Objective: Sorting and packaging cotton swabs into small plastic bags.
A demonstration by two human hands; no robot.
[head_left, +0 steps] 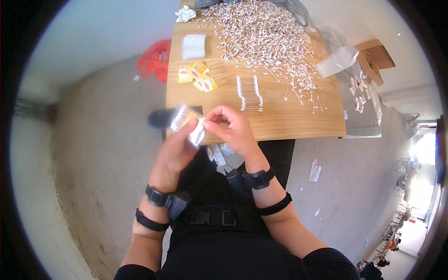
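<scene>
Both hands, left and right, pinch clear packet over near bench edge; cotton swabs heaped far.

Bright, even daylight across the wooden table and pale floor, with a blown-out white glare at the far right edge where an opening lets sun in. Soft, short shadows only, darkest under the table's near edge and around the black clothing at the bottom. Strong fisheye bending of straight edges toward a black circular rim, mild softness on both hands, sharper detail mid-table, smeared detail at the margins.
</scene>
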